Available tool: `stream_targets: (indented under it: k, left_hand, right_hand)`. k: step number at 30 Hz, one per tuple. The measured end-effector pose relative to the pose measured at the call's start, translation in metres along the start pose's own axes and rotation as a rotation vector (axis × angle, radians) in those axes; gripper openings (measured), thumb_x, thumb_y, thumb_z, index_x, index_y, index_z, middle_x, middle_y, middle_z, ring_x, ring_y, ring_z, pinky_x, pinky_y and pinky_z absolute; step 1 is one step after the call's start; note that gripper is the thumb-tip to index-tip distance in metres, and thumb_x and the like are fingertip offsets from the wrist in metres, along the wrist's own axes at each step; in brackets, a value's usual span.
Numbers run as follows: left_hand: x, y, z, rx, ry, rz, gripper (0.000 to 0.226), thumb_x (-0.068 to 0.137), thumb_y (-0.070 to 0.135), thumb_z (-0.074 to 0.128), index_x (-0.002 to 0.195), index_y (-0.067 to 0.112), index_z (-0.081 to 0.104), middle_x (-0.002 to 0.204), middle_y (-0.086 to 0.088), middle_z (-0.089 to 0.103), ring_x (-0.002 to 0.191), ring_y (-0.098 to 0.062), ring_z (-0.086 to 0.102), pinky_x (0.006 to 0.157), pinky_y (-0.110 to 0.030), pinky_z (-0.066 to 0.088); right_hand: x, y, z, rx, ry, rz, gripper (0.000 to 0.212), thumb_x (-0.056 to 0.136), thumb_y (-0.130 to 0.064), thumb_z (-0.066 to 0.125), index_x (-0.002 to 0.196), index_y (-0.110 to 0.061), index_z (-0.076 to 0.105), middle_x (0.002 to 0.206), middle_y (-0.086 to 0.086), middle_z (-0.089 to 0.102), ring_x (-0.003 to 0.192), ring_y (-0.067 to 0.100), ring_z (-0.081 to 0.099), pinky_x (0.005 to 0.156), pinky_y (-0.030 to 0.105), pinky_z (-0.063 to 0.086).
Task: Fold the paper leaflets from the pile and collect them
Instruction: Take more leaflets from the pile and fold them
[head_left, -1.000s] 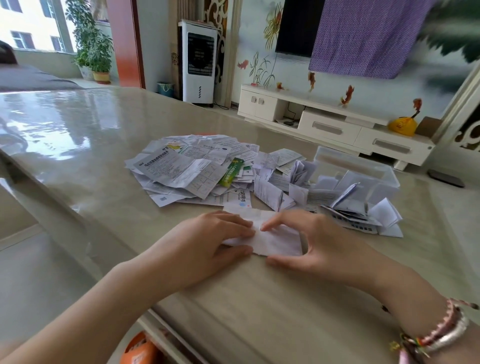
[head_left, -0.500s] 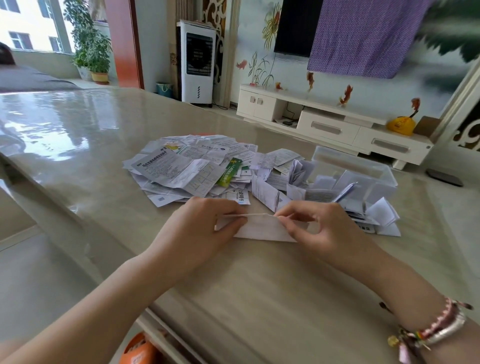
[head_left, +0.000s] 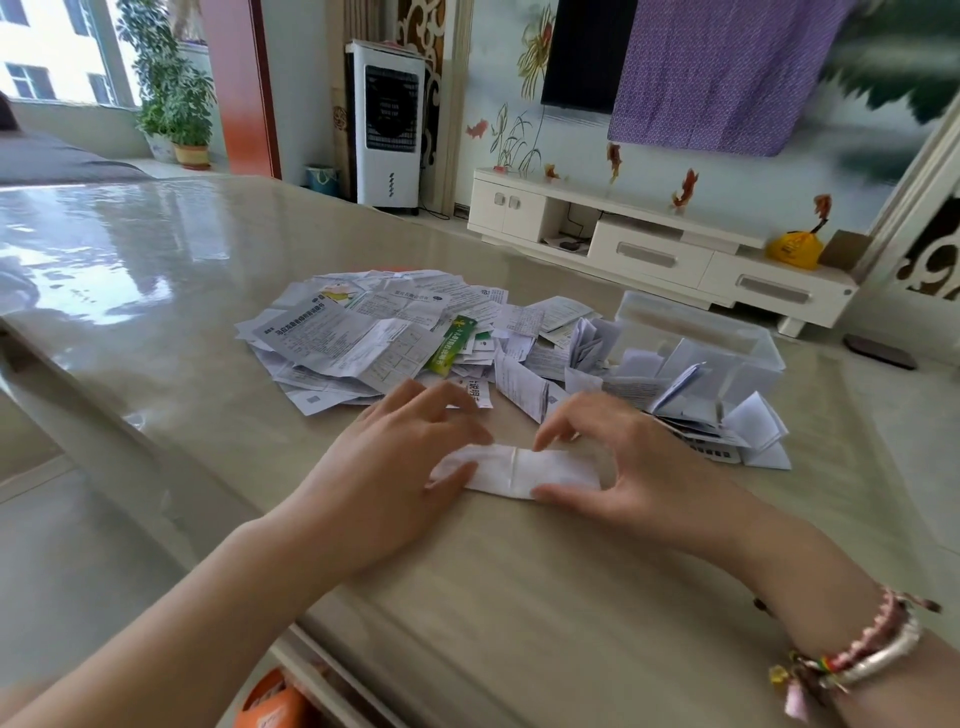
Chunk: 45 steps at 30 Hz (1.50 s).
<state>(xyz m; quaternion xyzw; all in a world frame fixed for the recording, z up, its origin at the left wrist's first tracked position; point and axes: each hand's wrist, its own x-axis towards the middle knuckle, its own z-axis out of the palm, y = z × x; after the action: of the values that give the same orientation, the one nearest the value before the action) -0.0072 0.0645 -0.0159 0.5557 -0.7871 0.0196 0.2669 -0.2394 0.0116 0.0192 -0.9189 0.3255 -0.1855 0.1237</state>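
Leaflet (head_left: 524, 473), folded into a narrow strip, lies flat on the glossy beige table (head_left: 156, 291), pinned at both ends. Left hand (head_left: 395, 467) presses its nine o'clock end with thumb and spread fingers; right hand (head_left: 623, 467) arches over the three o'clock end, fingertip and thumb touching it. Loose pile (head_left: 374, 338) at twelve o'clock, clear bin (head_left: 696, 332) at one o'clock. Bare tabletop runs toward the person.

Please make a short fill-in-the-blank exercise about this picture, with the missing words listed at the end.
1. Both hands press a folded white ____ flat on the table.
2. The left hand covers the strip's ____ end.
3. The clear plastic box stands to the ____ of the pile of unfolded leaflets.
4. The bracelets sit on the ____ wrist.

Missing words: leaflet; left; right; right
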Motion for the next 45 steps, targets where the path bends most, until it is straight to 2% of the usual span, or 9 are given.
stream_targets:
  k: [4,9,14,19,24,30,35,40,45]
  left_hand:
    - [0.001,-0.002,0.000,0.006,-0.018,0.032,0.042,0.088,0.055,0.034,0.105,0.037,0.069,0.106,0.020,0.061,0.099,-0.009,0.053,0.083,-0.020,0.043]
    - [0.003,-0.003,-0.003,-0.001,-0.054,0.021,0.057,0.076,0.076,0.036,0.106,0.040,0.067,0.108,0.023,0.059,0.102,-0.001,0.048,0.077,-0.004,0.027]
    - [0.004,-0.002,-0.003,-0.001,0.100,0.036,0.039,0.083,0.060,0.046,0.103,0.036,0.069,0.105,0.020,0.060,0.098,-0.009,0.058,0.075,-0.024,0.048]
    - [0.008,0.011,-0.005,-0.254,0.306,-0.192,0.046,0.073,0.039,0.075,0.114,0.032,0.056,0.091,0.016,0.048,0.075,-0.001,0.053,0.070,-0.031,0.050]
    - [0.010,0.027,-0.002,-0.740,0.153,-0.333,0.065,0.066,0.059,0.071,0.120,0.032,0.048,0.092,0.013,0.067,0.085,0.001,0.067,0.077,-0.021,0.051]
    - [0.015,0.024,-0.004,-0.938,0.139,-0.451,0.045,0.081,0.000,0.071,0.113,0.030,0.060,0.075,0.000,0.070,0.067,-0.014,0.065,0.075,-0.033,0.051]
    - [0.018,0.016,-0.016,-1.075,0.140,-0.510,0.034,0.082,-0.008,0.066,0.107,0.015,0.065,0.061,0.002,0.065,0.052,-0.007,0.058,0.057,-0.016,0.050]
    - [0.021,-0.003,-0.012,-0.809,0.187,-0.492,0.023,0.082,0.002,0.070,0.093,0.022,0.066,0.073,0.005,0.070,0.064,-0.011,0.062,0.072,-0.028,0.050]
    - [0.020,-0.021,-0.012,-0.104,0.221,-0.414,0.016,0.091,0.032,0.060,0.105,0.038,0.066,0.139,0.007,0.050,0.131,-0.023,0.039,0.106,-0.041,0.036]
  right_hand:
    - [-0.003,-0.005,-0.002,-0.009,-0.129,-0.005,0.038,0.080,-0.046,0.072,0.114,-0.036,0.060,0.111,-0.023,0.058,0.109,-0.008,0.051,0.091,0.013,0.040]
    - [-0.001,-0.008,-0.001,-0.171,-0.122,-0.084,0.028,0.084,-0.029,0.060,0.112,-0.031,0.063,0.112,-0.017,0.064,0.107,0.002,0.057,0.090,0.027,0.047]
    - [0.000,-0.009,0.002,-0.113,-0.042,-0.019,0.030,0.083,-0.023,0.054,0.110,-0.033,0.063,0.101,-0.015,0.068,0.095,0.002,0.061,0.081,0.033,0.051]
    - [0.001,-0.006,0.006,0.183,0.135,0.078,0.017,0.091,-0.020,0.061,0.099,-0.033,0.069,0.090,-0.018,0.071,0.087,0.004,0.067,0.083,0.039,0.051]
    - [0.007,-0.015,0.013,0.349,0.205,0.069,0.010,0.089,-0.029,0.060,0.095,-0.035,0.066,0.085,0.000,0.070,0.083,0.036,0.064,0.078,0.056,0.050]
    - [0.010,-0.020,0.019,0.384,0.271,0.052,0.015,0.087,-0.016,0.068,0.098,-0.026,0.064,0.091,-0.013,0.064,0.083,0.001,0.055,0.070,0.012,0.039]
    - [0.011,-0.015,0.025,0.248,0.259,0.089,0.025,0.088,-0.024,0.065,0.103,-0.036,0.048,0.111,-0.022,0.047,0.104,0.002,0.046,0.079,0.006,0.030]
    - [0.015,-0.014,0.031,0.221,0.175,0.087,0.017,0.091,-0.014,0.060,0.095,-0.030,0.066,0.093,-0.019,0.059,0.095,0.001,0.045,0.081,0.008,0.031]
    - [0.021,-0.006,0.034,0.076,0.191,0.174,0.027,0.091,-0.027,0.051,0.115,-0.023,0.064,0.106,-0.015,0.055,0.103,0.008,0.041,0.088,0.016,0.030]
